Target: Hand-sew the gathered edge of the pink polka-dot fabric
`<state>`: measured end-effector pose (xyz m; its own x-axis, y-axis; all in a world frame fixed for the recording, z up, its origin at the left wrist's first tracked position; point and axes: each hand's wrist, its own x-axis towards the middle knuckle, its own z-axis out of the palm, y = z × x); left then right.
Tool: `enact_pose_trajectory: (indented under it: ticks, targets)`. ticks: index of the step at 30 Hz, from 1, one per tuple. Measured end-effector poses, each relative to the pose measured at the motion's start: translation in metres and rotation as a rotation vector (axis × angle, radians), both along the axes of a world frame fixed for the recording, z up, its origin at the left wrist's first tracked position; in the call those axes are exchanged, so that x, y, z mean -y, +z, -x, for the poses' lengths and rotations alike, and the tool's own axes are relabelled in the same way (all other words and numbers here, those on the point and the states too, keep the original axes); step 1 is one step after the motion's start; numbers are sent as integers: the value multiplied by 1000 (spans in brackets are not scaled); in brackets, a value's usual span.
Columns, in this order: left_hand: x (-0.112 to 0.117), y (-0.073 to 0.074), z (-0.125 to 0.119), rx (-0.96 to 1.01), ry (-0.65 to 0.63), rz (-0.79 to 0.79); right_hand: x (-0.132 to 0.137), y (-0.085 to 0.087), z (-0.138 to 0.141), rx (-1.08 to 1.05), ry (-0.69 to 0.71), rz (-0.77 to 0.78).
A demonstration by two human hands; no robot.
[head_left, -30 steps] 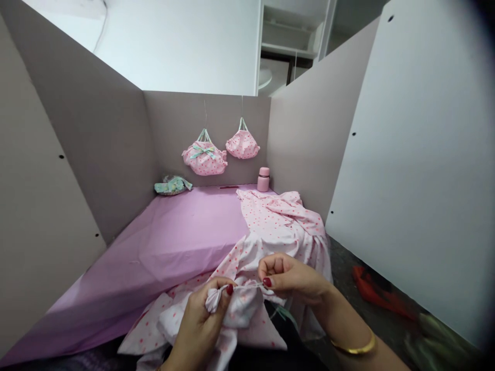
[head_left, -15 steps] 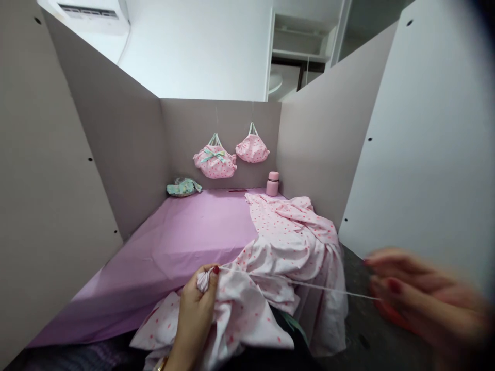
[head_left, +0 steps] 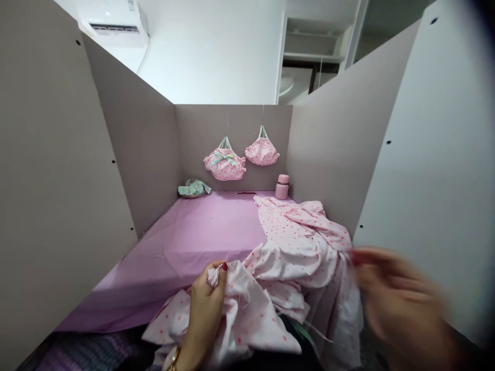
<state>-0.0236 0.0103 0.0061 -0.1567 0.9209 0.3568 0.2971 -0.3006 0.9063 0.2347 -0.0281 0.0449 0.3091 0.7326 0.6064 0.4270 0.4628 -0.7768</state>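
My left hand (head_left: pixel 209 296) is closed on a bunched part of a white-and-pink dotted cloth (head_left: pixel 255 319), the thumb pressed near its top edge. A twist of the cloth pokes out between thumb and fingers. Slack white thread (head_left: pixel 244 294) hangs over the cloth beside the thumb, and another loose strand (head_left: pixel 319 331) shows lower right. My right hand (head_left: pixel 398 299) is off to the right, smeared by motion. Its fingertips look pinched together near the draped cloth, but what they hold is too blurred to see.
More dotted cloth (head_left: pixel 301 242) drapes over the right side of the purple-covered table (head_left: pixel 220 221). At the back stand a pink flask (head_left: pixel 282 187), a thin dark pen-like stick (head_left: pixel 246 192) and a green bundle (head_left: pixel 194 188). Two dotted pouches (head_left: pixel 225 166) hang before the grey panel (head_left: pixel 193 134).
The thread that ran taut between my hands is now slack. My right hand has moved left, toward the draped cloth. The left hand keeps its grip, and the view has shifted slightly.
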Motion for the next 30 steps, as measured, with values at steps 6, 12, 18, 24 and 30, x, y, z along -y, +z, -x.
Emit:
enact_pose_trajectory:
  ticks: [6,12,18,24,30]
  targets:
    - [8,3,-2,-302,-54,-166,-31,-18,99,150,419,253]
    - [7,-7,-1,-645,-23,-431,-35,-39,109,346,356,157]
    - [9,-10,0,-768,-30,-391,-38,-48,110,357,405,178]
    - [8,-9,9,-626,-36,-336,-28,-35,99,131,468,306]
    - [2,-7,7,-48,-109,-30,-15,-11,75,-176,516,241]
